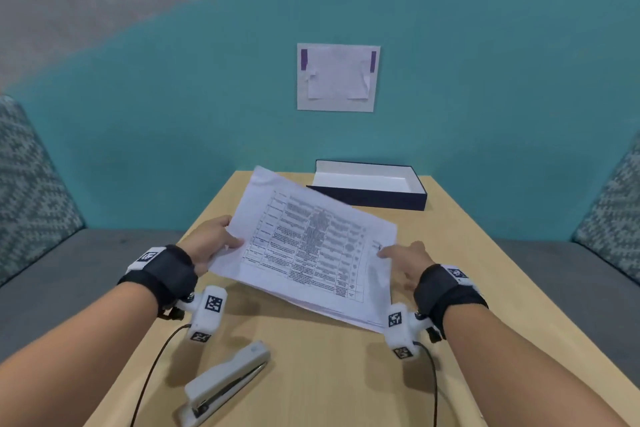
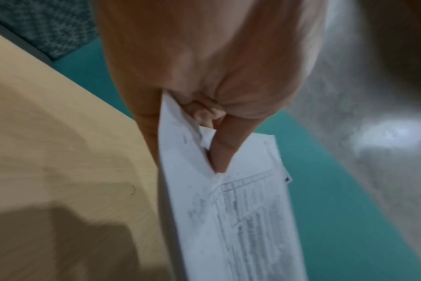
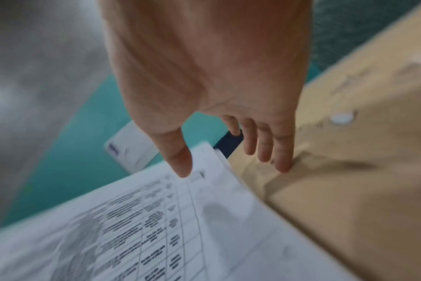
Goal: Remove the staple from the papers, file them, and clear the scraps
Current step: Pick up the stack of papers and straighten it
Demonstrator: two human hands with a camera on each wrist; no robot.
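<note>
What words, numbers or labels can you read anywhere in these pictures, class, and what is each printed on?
None can be read.
Papers: printed table, too blurred to read.
Wrist-band tags: black-and-white square codes, no letters.
Sheet on the wall: no legible text.
Stapler: no visible brand.

We see a light wooden table (image 1: 346,374). Near left on it lies a grey stapler (image 1: 227,383), angled. At the far right edge sits an open dark blue box (image 1: 372,189), white inside. From the left wrist, a small bent staple (image 2: 132,190) lies on the wood.
</note>
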